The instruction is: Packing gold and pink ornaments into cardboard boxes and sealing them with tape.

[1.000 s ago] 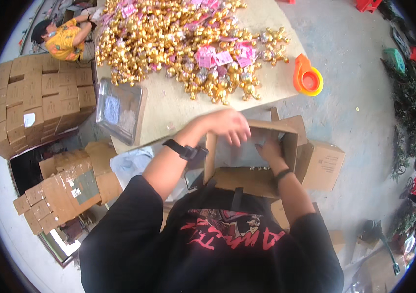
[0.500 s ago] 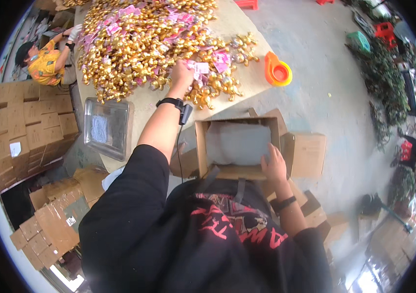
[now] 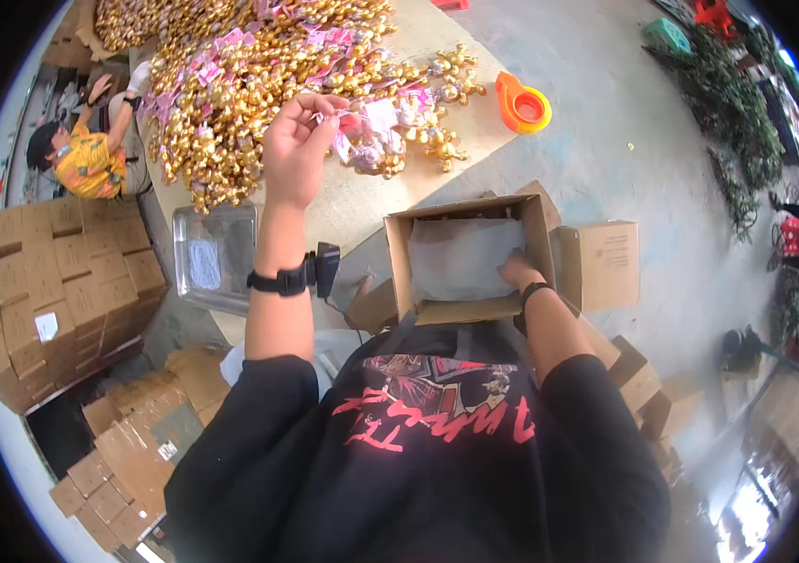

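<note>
In the head view, our left hand [image 3: 301,150] pinches the tag end of a shiny tagged piece [image 3: 383,150] between thumb and fingertips, over the desk [image 3: 371,211] at the near edge of the gold heap [image 3: 221,131]; we cannot tell whether the piece hangs free. We judge it light, with a stiff, slick body that could scratch, and a soft tag that may tear; the body looks the surer hold. Our right hand [image 3: 515,270] reaches inside the open box [image 3: 460,311], by its right wall, fingers bent; whether it grips anything we cannot tell. A whitish sheet [image 3: 465,253] covers much of the box's inside. The clear tray [image 3: 238,253] holds a pale bluish bundle [image 3: 204,263]. The stacked cartons [image 3: 71,291] hide their contents.
</note>
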`<act>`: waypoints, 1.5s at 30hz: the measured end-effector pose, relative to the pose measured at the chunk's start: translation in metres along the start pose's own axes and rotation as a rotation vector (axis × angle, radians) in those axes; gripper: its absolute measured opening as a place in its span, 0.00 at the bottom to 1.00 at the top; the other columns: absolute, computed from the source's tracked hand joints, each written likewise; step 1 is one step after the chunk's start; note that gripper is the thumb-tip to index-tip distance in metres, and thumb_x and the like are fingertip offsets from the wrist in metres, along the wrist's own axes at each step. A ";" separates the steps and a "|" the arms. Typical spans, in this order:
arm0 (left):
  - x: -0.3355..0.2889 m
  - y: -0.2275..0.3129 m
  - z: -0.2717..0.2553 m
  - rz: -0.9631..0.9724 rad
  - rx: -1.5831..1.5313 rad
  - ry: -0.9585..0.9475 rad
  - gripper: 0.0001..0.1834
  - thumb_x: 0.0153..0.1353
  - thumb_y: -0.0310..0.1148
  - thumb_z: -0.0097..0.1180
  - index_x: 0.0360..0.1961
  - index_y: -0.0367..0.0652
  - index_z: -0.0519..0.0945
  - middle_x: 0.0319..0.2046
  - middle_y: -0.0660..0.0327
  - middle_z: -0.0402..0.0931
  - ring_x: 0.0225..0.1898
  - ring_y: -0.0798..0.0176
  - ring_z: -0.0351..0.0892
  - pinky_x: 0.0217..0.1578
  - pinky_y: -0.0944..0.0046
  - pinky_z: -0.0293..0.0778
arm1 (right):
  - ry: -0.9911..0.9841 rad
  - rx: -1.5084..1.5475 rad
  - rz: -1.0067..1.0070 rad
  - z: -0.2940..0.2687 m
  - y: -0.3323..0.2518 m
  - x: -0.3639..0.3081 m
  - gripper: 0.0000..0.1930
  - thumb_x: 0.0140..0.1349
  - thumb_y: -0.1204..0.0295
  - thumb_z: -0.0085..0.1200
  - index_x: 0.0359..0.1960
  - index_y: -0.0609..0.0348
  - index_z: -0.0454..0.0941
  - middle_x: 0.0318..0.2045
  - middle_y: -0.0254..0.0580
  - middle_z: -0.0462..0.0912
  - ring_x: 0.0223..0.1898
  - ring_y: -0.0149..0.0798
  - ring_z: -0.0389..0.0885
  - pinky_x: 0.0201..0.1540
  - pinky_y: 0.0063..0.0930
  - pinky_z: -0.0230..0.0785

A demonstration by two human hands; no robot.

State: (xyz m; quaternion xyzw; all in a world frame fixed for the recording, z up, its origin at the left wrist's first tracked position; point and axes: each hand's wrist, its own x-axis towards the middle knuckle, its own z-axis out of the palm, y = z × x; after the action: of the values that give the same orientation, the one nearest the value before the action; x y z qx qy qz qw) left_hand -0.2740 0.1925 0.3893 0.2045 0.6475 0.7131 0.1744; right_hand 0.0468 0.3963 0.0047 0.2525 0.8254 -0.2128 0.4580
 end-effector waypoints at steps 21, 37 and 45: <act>-0.117 -0.111 0.157 -0.096 0.152 -0.781 0.23 0.52 0.33 0.64 0.49 0.39 0.75 0.45 0.48 0.78 0.46 0.49 0.79 0.50 0.56 0.73 | 0.795 1.903 0.012 -0.045 0.022 -0.173 0.10 0.70 0.65 0.51 0.35 0.58 0.78 0.20 0.30 0.75 0.17 0.22 0.68 0.18 0.18 0.60; 0.132 -0.247 0.014 -0.108 1.347 -0.187 0.45 0.47 0.56 0.67 0.63 0.43 0.69 0.56 0.40 0.73 0.61 0.39 0.68 0.62 0.45 0.62 | 1.265 0.516 0.217 -0.039 -0.022 -0.168 0.07 0.60 0.65 0.57 0.37 0.51 0.76 0.34 0.38 0.80 0.32 0.45 0.82 0.32 0.36 0.74; 0.165 -0.271 0.012 -0.039 1.442 -0.407 0.24 0.51 0.52 0.66 0.31 0.37 0.84 0.35 0.45 0.82 0.39 0.44 0.82 0.42 0.52 0.77 | 1.307 0.548 0.144 -0.056 -0.017 -0.169 0.07 0.60 0.66 0.56 0.38 0.50 0.76 0.34 0.37 0.80 0.32 0.46 0.81 0.32 0.37 0.73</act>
State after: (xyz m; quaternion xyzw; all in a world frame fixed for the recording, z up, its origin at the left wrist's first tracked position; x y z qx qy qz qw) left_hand -0.4133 0.3145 0.1314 0.3842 0.9128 0.0570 0.1261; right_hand 0.0769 0.3783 0.1803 0.4883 0.8292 -0.1870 -0.1977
